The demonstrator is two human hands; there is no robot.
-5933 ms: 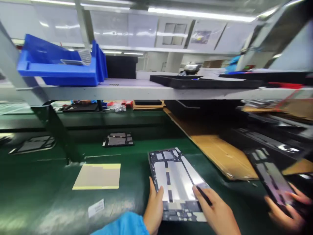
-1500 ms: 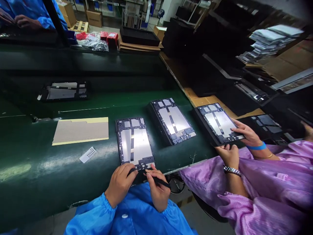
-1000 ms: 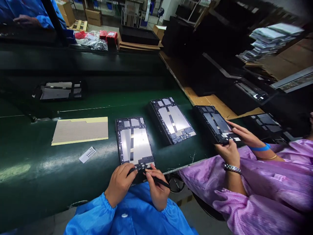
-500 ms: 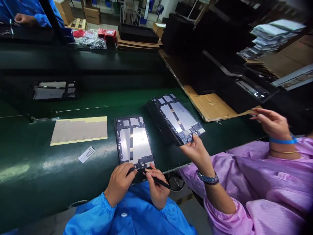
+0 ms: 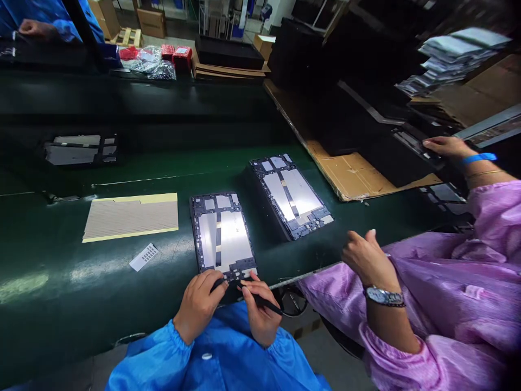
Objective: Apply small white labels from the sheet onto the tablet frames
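Observation:
An opened tablet [image 5: 228, 233] lies face down on the green bench, its silver inner plate and dark ribbon cable showing. My left hand [image 5: 201, 304] is closed at its lower edge, fingertips on the dark frame; part of that edge is hidden under them. From the right, my right hand [image 5: 261, 315] pinches slim black tweezers [image 5: 266, 304], tips at the small parts along the same edge. Left of the tablet are a white label sheet with dark squares [image 5: 144, 257] and a beige sheet of thin strips [image 5: 132, 218] with yellow borders.
A stack of opened tablets [image 5: 293, 195] stands to the right. Beside it sits a co-worker in pink, one hand [image 5: 370, 258] over the bench edge, the other at a tablet part [image 5: 415, 142]. Cardboard [image 5: 358, 176] lies behind. Another opened tablet [image 5: 79, 150] rests at far left.
The co-worker's near hand has left the tablet stack and drawn back right; their other hand has reached up and away to the dark part. The far-left tablet has shifted slightly left. My hands keep their place.

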